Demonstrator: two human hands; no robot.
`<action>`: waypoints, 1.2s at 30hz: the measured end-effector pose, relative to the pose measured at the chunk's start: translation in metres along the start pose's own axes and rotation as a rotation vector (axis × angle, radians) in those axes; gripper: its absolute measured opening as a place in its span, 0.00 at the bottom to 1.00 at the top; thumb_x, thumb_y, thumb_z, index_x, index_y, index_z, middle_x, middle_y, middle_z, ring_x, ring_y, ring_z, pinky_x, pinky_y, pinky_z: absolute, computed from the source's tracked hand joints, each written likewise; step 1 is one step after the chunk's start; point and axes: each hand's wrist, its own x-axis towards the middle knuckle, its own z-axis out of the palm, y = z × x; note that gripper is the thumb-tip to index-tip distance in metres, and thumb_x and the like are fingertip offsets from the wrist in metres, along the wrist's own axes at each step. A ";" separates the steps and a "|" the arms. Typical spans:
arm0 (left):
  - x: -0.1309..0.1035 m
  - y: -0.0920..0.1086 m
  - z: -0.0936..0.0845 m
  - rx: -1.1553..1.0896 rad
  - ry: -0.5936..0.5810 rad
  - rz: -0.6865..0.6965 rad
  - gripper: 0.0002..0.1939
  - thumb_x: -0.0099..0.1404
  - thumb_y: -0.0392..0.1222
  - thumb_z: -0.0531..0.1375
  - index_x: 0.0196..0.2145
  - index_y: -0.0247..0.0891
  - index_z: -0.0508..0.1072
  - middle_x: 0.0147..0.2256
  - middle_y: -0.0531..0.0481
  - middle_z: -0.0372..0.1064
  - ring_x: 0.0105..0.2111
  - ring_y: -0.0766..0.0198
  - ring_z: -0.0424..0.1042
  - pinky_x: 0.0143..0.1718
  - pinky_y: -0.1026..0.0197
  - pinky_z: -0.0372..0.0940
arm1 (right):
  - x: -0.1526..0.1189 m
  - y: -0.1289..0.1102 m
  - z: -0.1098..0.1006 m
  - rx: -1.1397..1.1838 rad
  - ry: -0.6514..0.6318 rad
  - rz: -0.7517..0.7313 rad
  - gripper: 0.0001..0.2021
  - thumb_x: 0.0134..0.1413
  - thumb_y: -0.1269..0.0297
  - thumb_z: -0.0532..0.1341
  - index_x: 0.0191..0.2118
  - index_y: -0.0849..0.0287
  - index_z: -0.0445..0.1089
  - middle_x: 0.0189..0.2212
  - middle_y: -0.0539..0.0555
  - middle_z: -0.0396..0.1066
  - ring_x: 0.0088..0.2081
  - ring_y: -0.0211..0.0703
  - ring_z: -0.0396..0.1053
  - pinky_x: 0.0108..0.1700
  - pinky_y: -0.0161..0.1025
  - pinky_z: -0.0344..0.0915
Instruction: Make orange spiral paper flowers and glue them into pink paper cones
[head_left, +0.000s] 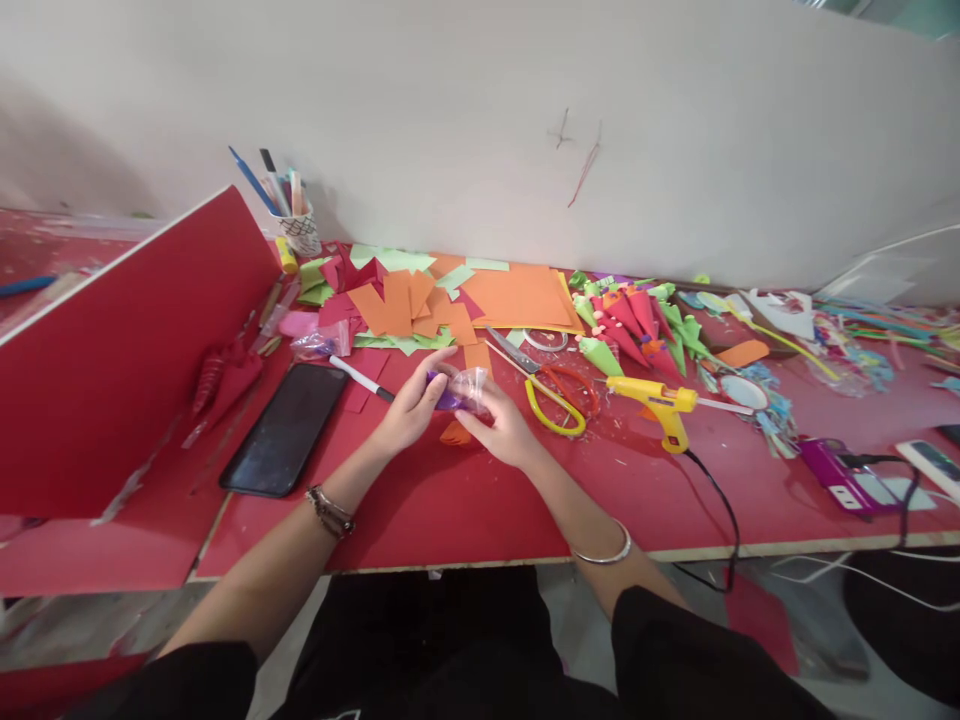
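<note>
Between my hands, over the front middle of the red table, is a small clear plastic bag [470, 383] with something purple [448, 396] in it. My left hand [411, 408] is closed on the purple end from the left. On the other side, my right hand [504, 425] grips the bag's clear part. What the purple content is, I cannot make out. Just beneath the hands lies a small orange piece [455, 433]. A white marker with a black end [362, 379] lies left of my left hand, and scissors [551, 385] with red and yellow handles lie right of my right hand.
A black phone [285, 430] lies at left, beside an upright red board [135, 370]. Cut paper [409, 305] and a pen cup [300, 232] are behind. Rolled paper cones [634, 320], a yellow glue gun [660, 405] with its cord, and a purple power strip [844, 475] occupy the right.
</note>
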 end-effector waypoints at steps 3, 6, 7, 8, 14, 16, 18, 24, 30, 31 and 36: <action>-0.001 0.003 0.001 0.091 0.049 0.018 0.17 0.66 0.44 0.45 0.49 0.37 0.60 0.32 0.50 0.62 0.30 0.68 0.63 0.32 0.66 0.61 | -0.001 0.002 0.002 0.054 -0.045 0.031 0.15 0.53 0.67 0.55 0.48 0.51 0.64 0.47 0.54 0.61 0.50 0.43 0.61 0.51 0.43 0.61; -0.001 0.006 0.003 0.129 0.075 0.012 0.15 0.66 0.44 0.45 0.46 0.36 0.62 0.30 0.51 0.62 0.27 0.69 0.62 0.30 0.66 0.60 | -0.001 0.001 0.002 0.060 -0.054 0.054 0.13 0.52 0.66 0.56 0.45 0.51 0.66 0.44 0.53 0.61 0.47 0.42 0.63 0.47 0.41 0.64; -0.001 0.007 0.003 0.140 0.081 0.011 0.15 0.66 0.44 0.45 0.45 0.36 0.63 0.29 0.51 0.62 0.26 0.69 0.62 0.29 0.66 0.60 | -0.001 0.000 0.002 0.046 -0.055 0.058 0.12 0.52 0.66 0.56 0.44 0.52 0.66 0.42 0.53 0.61 0.45 0.42 0.63 0.46 0.41 0.65; -0.001 0.008 0.004 0.149 0.086 0.011 0.14 0.66 0.44 0.45 0.44 0.36 0.63 0.29 0.51 0.62 0.26 0.69 0.62 0.29 0.66 0.60 | 0.000 -0.002 0.002 0.029 -0.060 0.059 0.11 0.51 0.66 0.57 0.42 0.52 0.67 0.41 0.53 0.61 0.44 0.42 0.63 0.45 0.41 0.65; 0.000 0.010 0.001 0.166 0.102 -0.001 0.14 0.66 0.44 0.44 0.40 0.36 0.65 0.25 0.54 0.60 0.21 0.71 0.59 0.24 0.68 0.57 | 0.002 -0.010 -0.001 0.012 -0.129 0.029 0.08 0.48 0.66 0.59 0.38 0.54 0.66 0.39 0.53 0.60 0.44 0.41 0.62 0.49 0.43 0.61; 0.000 0.010 -0.001 0.161 0.102 -0.006 0.15 0.66 0.45 0.44 0.41 0.36 0.65 0.24 0.54 0.60 0.20 0.71 0.59 0.23 0.68 0.57 | 0.002 -0.009 -0.001 0.072 -0.149 0.043 0.07 0.48 0.65 0.59 0.36 0.55 0.65 0.38 0.53 0.60 0.41 0.40 0.63 0.46 0.42 0.62; 0.001 0.010 -0.002 0.157 0.101 -0.010 0.15 0.66 0.46 0.44 0.42 0.36 0.66 0.24 0.54 0.60 0.20 0.71 0.59 0.22 0.68 0.57 | 0.001 -0.007 -0.002 0.166 -0.160 0.050 0.06 0.48 0.64 0.60 0.35 0.55 0.65 0.38 0.52 0.60 0.41 0.40 0.64 0.45 0.42 0.63; 0.004 0.010 -0.006 0.155 0.144 -0.013 0.16 0.66 0.47 0.45 0.41 0.36 0.67 0.25 0.53 0.60 0.20 0.71 0.56 0.19 0.69 0.54 | 0.001 -0.002 0.000 0.436 -0.108 0.120 0.08 0.50 0.57 0.58 0.31 0.56 0.64 0.41 0.52 0.63 0.49 0.43 0.61 0.51 0.45 0.58; 0.003 0.009 -0.005 0.143 0.187 -0.029 0.14 0.66 0.45 0.46 0.38 0.36 0.67 0.25 0.53 0.59 0.21 0.71 0.56 0.21 0.68 0.54 | 0.001 0.003 0.003 0.444 0.002 0.226 0.13 0.52 0.51 0.53 0.29 0.56 0.59 0.29 0.49 0.63 0.33 0.38 0.65 0.40 0.40 0.64; 0.003 0.008 -0.005 0.140 0.188 -0.032 0.14 0.65 0.45 0.46 0.38 0.36 0.67 0.25 0.53 0.58 0.21 0.70 0.57 0.22 0.68 0.54 | 0.000 0.002 0.003 0.428 0.006 0.229 0.11 0.52 0.52 0.53 0.30 0.55 0.59 0.28 0.49 0.62 0.33 0.38 0.65 0.39 0.39 0.64; 0.001 0.002 -0.007 0.137 0.201 -0.044 0.14 0.65 0.45 0.47 0.39 0.37 0.67 0.24 0.54 0.59 0.21 0.70 0.56 0.22 0.68 0.54 | 0.000 -0.009 0.001 0.079 0.028 0.138 0.09 0.51 0.60 0.56 0.39 0.54 0.62 0.35 0.52 0.63 0.37 0.41 0.63 0.42 0.40 0.63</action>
